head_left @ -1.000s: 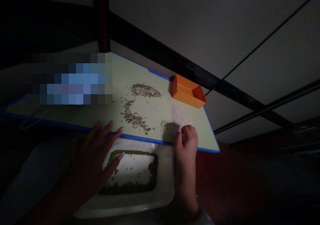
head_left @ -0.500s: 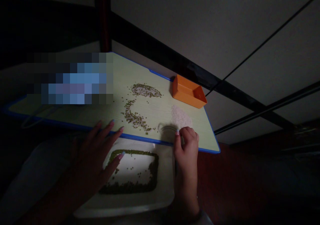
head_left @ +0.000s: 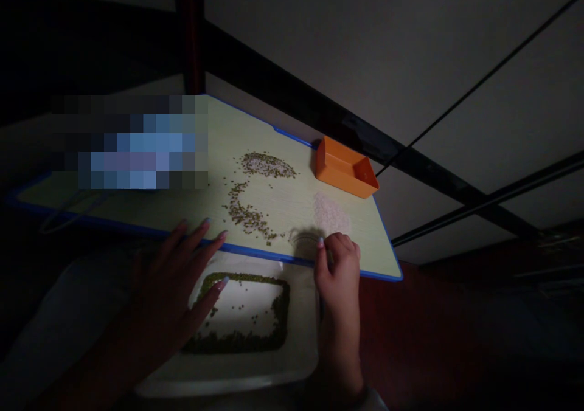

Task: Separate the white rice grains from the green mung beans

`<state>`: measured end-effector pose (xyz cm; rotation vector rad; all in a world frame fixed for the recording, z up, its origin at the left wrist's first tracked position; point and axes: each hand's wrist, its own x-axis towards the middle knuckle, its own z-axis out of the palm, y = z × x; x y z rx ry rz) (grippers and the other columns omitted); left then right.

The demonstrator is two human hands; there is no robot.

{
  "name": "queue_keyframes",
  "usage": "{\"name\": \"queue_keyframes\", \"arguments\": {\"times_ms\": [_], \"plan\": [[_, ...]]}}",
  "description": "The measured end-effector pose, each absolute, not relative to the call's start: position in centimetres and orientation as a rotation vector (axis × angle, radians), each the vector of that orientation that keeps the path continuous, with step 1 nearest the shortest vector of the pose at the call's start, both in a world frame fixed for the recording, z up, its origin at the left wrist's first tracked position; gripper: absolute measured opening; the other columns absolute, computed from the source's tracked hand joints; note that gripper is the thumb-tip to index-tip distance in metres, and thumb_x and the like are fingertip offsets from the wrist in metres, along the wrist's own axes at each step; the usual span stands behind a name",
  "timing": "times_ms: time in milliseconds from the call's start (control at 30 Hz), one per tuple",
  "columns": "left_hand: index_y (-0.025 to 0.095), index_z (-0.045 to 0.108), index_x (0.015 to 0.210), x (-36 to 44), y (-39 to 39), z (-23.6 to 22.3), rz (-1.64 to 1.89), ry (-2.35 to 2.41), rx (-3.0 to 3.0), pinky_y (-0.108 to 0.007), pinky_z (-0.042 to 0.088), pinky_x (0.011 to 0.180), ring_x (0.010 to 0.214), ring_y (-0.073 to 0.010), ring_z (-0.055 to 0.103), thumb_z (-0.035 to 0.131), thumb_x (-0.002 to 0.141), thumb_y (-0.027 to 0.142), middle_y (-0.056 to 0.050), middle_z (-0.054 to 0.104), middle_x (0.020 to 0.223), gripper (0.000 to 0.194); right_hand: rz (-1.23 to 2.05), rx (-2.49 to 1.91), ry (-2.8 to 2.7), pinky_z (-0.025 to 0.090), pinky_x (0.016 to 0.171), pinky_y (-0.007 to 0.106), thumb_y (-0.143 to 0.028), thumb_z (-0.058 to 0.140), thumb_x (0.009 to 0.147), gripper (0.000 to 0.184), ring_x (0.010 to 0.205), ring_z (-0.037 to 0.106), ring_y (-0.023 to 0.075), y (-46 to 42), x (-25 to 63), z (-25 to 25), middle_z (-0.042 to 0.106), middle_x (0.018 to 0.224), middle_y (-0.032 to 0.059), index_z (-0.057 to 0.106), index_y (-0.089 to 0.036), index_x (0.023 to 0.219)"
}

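Observation:
My left hand [head_left: 176, 283] lies open, fingers spread, across the near edge of a pale green board [head_left: 283, 207] with a blue rim and over a white tray [head_left: 255, 371] holding green beans [head_left: 237, 341]. My right hand [head_left: 337, 262] is closed at the board's near edge, gripping a small clear cup [head_left: 305, 239] that rests on the board. A pile of white grains [head_left: 331, 214] lies just beyond that cup. Loose green beans [head_left: 246, 213] trail across the board to a mixed heap [head_left: 267, 165] of beans and white grains.
An orange open box [head_left: 344, 169] stands at the board's far right corner. A blurred patch [head_left: 130, 143] covers the board's left part. A dark post [head_left: 189, 34] and dark bars run behind the board. The scene is dim.
My right hand and the clear cup have slid slightly left and nearer along the board's edge. The left hand has stayed put.

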<state>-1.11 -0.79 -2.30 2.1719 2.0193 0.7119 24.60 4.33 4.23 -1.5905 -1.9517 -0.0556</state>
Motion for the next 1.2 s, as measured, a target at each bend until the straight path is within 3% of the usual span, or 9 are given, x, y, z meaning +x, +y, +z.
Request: {"name": "queue_keyframes", "arguments": {"times_ms": [167,467,1200], "plan": [[0.034,0.043,0.147,-1.01,-0.70,-2.24,0.764,2.016,2.146,-0.065,0.027,0.120,0.156,-0.0322,0.023,0.044,0.091,0.045,-0.005,0.039,0.163,0.057,-0.045,-1.588,-1.929,0.032,0.075,0.034,-0.024,0.042,0.095,0.026,0.077,0.050,0.0211,4.41,24.61,4.13,0.054,0.073,0.0026,0.045,-0.022,0.069],[0.035,0.038,0.149,-0.98,-0.71,-2.22,0.704,2.006,2.151,-0.073,0.028,0.115,0.157,-0.0333,0.020,0.037,0.093,0.045,-0.006,0.036,0.165,0.056,-0.028,-1.554,-1.932,0.032,0.074,0.034,-0.024,0.043,0.095,0.026,0.075,0.049,0.0199,4.40,24.54,4.06,0.053,0.072,0.0016,0.045,-0.022,0.069],[0.036,0.042,0.147,-1.05,-0.81,-2.26,0.768,1.987,2.122,-0.068,0.026,0.119,0.157,-0.0314,0.020,0.043,0.092,0.043,-0.005,0.037,0.164,0.056,0.030,-1.495,-1.992,0.033,0.073,0.034,-0.023,0.043,0.094,0.027,0.073,0.048,0.0189,4.36,24.55,4.00,0.053,0.072,0.0010,0.046,-0.022,0.068]]}}
